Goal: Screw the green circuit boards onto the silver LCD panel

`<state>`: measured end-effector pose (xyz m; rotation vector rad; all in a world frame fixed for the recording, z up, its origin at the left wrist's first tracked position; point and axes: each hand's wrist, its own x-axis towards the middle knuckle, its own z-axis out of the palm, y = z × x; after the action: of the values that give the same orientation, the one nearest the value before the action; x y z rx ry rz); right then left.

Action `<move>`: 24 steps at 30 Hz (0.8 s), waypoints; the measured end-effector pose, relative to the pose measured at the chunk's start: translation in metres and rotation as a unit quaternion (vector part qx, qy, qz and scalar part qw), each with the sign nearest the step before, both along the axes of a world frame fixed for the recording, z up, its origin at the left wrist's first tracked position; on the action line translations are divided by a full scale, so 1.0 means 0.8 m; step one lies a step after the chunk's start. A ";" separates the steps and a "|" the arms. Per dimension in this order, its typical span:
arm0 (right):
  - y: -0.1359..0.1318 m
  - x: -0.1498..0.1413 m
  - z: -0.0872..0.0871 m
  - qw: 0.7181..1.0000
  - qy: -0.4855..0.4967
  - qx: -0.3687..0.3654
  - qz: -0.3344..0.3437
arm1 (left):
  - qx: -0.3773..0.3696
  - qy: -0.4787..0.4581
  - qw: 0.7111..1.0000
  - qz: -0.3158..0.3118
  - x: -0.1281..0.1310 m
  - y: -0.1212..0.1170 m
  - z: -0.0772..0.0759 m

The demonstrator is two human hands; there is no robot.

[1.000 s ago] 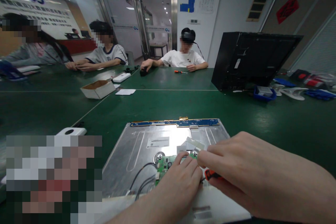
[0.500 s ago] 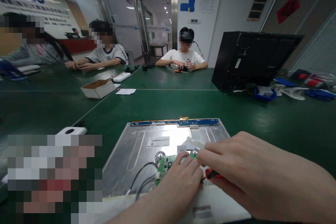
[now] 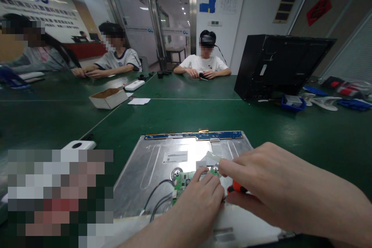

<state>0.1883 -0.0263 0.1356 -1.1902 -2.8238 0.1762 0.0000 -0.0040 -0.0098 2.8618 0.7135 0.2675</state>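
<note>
In front of me lies a flat metal-backed display panel (image 3: 151, 159) with a blue strip board (image 3: 171, 136) along its far edge. A green circuit board (image 3: 180, 181) with dark cables (image 3: 158, 186) sits on it, partly covered by my left hand (image 3: 203, 197). That hand's fingers are bent and pressed over the board; their tips are hidden. My right hand (image 3: 255, 182) grips a red-and-black screwdriver (image 3: 237, 187) from above. Its shaft runs toward my left fingers, where the tip is hidden. A clear film piece (image 3: 212, 157) stands up beyond the right fingertips.
A black monitor housing (image 3: 279, 68) stands back right, beside a blue tray (image 3: 293, 103). An open carton (image 3: 109, 99) and papers (image 3: 139, 101) lie left of centre. A white device (image 3: 80, 145) is nearer left. Several people sit around the green table (image 3: 186, 116).
My right hand has rolled on the screwdriver, its fingers have shifted and more of the red handle shows. My left hand has barely moved. The person opposite has lowered their hands.
</note>
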 end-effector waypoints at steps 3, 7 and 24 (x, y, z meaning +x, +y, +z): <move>-0.001 0.000 0.003 0.999 0.019 -0.027 -0.002 | -0.002 -0.002 1.000 -0.004 0.000 0.000 0.002; -0.003 -0.002 0.006 0.999 0.009 -0.037 0.011 | -0.011 0.003 1.000 -0.005 0.000 0.001 0.003; 0.000 0.003 0.002 1.000 0.009 -0.028 0.008 | -0.005 -0.011 1.000 -0.002 -0.001 -0.001 0.009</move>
<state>0.1905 -0.0266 0.1372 -1.1715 -2.8317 0.2667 -0.0007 -0.0048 -0.0026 2.8473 0.7018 0.2928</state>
